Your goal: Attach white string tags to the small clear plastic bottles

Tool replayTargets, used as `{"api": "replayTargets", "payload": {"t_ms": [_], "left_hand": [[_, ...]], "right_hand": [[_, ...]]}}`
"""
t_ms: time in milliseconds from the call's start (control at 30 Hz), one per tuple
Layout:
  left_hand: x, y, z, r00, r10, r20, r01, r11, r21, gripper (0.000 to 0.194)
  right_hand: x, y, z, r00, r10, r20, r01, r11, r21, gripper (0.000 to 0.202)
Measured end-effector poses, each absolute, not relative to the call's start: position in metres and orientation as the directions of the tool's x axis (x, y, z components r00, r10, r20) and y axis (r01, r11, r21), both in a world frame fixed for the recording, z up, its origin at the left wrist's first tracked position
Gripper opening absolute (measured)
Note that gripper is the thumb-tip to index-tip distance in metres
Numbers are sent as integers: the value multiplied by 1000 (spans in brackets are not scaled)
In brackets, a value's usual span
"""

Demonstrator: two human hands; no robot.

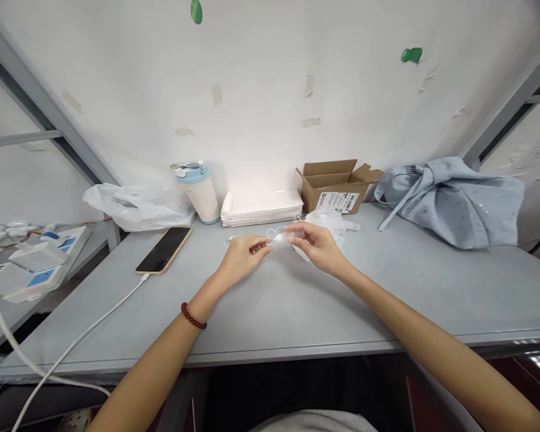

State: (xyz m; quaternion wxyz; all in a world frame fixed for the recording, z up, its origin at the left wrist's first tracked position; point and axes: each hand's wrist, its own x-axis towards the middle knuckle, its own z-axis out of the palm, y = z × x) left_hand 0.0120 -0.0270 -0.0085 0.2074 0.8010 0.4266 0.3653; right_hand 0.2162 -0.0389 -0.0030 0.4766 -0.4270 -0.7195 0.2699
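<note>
My right hand [315, 245] pinches a small white piece [281, 239]; my left hand [246, 255] pinches thin cord [268, 233] at its nine o'clock; probably light, delicate; best held by the body!

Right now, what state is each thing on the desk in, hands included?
Right grip: closed on a small white piece
Left grip: fingertips at that piece's end, exact hold unclear
Phone: screen dark, plugged in
Cup: standing, lid on
Cardboard box: top open
Paper stack: lying flat
Plastic bag: crumpled
Blue cloth: bunched up
</note>
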Motion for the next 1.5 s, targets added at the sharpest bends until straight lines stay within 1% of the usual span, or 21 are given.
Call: {"api": "replayTargets", "payload": {"t_ms": [100,200,367,567,733,900,967,1033,1133,1167,1233,1300,1333,1400,1500], "left_hand": [[10,-28,-1,326,907,269,445,-398,802,27],[10,-31,4,342,919,197,371,-325,870,28],[13,-36,9,354,919,172,302,-287,909,28],[12,-37,9,384,913,134,233,-237,943,26],[10,-36,6,410,905,117,209,-218,953,25],[11,-35,8,420,905,60,214,-163,963,26],[8,-32,11,420,907,41,227,-149,962,27],[1,-27,15,395,917,48,240,-153,959,28],[-16,-17,21,279,954,111,249,-183,951,30],[-23,-13,23,233,965,122,265,-184,946,30],[-37,-6,26,161,983,87,316,-135,939,30],[-48,0,26,127,991,35,369,-80,926,28],[-52,2,25,117,993,13,393,-58,918,26],[-58,5,23,131,991,-28,441,-33,897,25],[-58,6,18,173,982,-69,498,-27,867,25]], "right_hand": [[218,-39,2,-163,895,416,308,446,-840,22],[218,-40,2,-164,907,387,271,419,-867,22],[214,-43,-2,-171,921,350,241,383,-892,23],[212,-44,-10,-169,921,351,236,384,-893,21],[214,-43,-14,-183,911,370,243,406,-881,20],[212,-43,-14,-206,886,416,267,460,-847,18],[211,-43,-13,-231,854,465,328,519,-790,17],[211,-42,-13,-250,814,524,440,578,-687,21],[216,-36,-15,-268,778,568,622,590,-515,28],[218,-33,-17,-285,782,554,673,575,-465,28],[223,-29,-17,-324,815,481,776,520,-358,20],[226,-26,-16,-346,854,388,858,455,-238,13],[227,-26,-15,-349,870,347,885,428,-183,13],[225,-27,-13,-353,892,284,916,392,-92,15],[221,-32,-11,-364,901,234,926,377,-10,17]]}}
